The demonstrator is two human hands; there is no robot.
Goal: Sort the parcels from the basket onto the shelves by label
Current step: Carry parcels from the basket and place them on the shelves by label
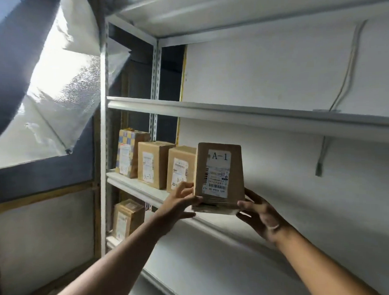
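Item in grip: one brown cardboard parcel [219, 179], upright, label side toward me, marked "A-1" on a white sticker above a barcode label; held at centre frame, slightly right, its bottom edge at the front lip of the middle shelf [133, 187]; whether it rests on that lip I cannot tell.

Left hand [180, 203]: curled closed against the parcel's lower left edge, fingers [186, 188] wrapped behind that side, thumb along the bottom; forearm entering from the lower left of the frame.

Right hand [261, 213]: cupped under the lower right corner, thumb pressed to the front near the base, remaining fingers behind the parcel and out of sight; forearm entering from the lower right.

Same shelf, left of the held parcel: three standing parcels in a row; nearest, a brown box [180, 168] just beside my left hand, marked "A-1"; next, a brown box [153, 164], same mark; farthest left, a checked blue-and-yellow box [128, 153], mark blurred.

Shelf below, lower left of centre: one brown box [126, 218], label too blurred to read.

Shelf above [232, 113]: white metal, crossing the frame's middle.

Upper left of frame: silver reflective sheet [61, 90], brightly lit.

Right: white wall [274, 74] with a thin cable [349, 64] running down it.
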